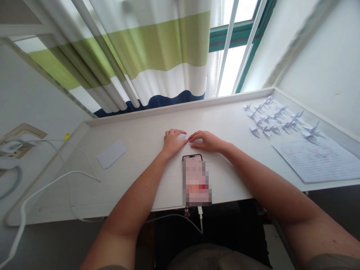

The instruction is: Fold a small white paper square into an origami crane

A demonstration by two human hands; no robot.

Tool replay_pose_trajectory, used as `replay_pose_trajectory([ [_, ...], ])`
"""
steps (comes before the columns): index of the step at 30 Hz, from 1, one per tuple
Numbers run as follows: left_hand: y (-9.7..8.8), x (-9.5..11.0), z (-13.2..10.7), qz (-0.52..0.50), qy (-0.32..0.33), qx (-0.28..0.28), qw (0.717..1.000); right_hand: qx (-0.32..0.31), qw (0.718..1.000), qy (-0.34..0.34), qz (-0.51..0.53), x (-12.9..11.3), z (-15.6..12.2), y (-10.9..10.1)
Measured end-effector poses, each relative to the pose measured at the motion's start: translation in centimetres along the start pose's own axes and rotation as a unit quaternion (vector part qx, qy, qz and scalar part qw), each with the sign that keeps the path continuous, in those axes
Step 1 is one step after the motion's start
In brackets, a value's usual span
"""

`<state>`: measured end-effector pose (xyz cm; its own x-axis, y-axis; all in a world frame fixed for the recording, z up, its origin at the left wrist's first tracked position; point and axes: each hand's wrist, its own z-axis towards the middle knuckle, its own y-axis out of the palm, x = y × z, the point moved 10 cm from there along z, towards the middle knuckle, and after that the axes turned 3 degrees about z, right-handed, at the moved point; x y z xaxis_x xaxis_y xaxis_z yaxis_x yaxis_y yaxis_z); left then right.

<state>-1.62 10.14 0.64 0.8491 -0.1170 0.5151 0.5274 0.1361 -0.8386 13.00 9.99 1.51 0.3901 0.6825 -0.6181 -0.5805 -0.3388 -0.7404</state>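
Observation:
At the middle of the white desk, a small piece of white paper [189, 143] lies between my two hands, mostly covered by the fingers. My left hand [172, 141] pinches it from the left with thumb and fingers curved. From the right, my right hand [207, 141] grips its other side, with the thumb and forefinger close together. The fingertips of both hands nearly meet over the paper, so its folds are hard to make out. Just below the hands lies a phone [194, 176], its screen lit and partly blurred.
Several folded paper cranes [266, 118] stand at the desk's back right. Handwritten sheets [317, 159] lie in front of them. Blank paper slips [111, 153] rest on the left. A white cable [64, 175] crosses the left side; a charging plug [200, 212] joins the phone at the front edge.

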Motion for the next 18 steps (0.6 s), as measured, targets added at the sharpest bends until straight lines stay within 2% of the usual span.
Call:
replay_pose_trajectory([
  [4,0.18,-0.31,0.41,0.006,0.018,-0.025,1.0,0.005,1.0,0.025,-0.009,0.24,-0.15,-0.29],
  [6,0.56,-0.17,0.43,0.012,0.064,-0.058,0.996,0.012,1.0,0.023,-0.01,0.19,-0.16,-0.36],
  [8,0.49,-0.13,0.2,0.003,0.106,-0.064,0.992,0.02,1.0,0.014,-0.005,0.06,-0.18,-0.44],
  [13,0.17,-0.53,-0.34,-0.009,0.131,-0.036,0.991,0.031,0.999,0.015,0.021,0.31,-0.39,-0.56],
  [18,0.53,-0.38,-0.26,-0.019,0.147,-0.044,0.988,0.036,0.998,0.028,0.041,0.74,-0.65,-0.67],
])
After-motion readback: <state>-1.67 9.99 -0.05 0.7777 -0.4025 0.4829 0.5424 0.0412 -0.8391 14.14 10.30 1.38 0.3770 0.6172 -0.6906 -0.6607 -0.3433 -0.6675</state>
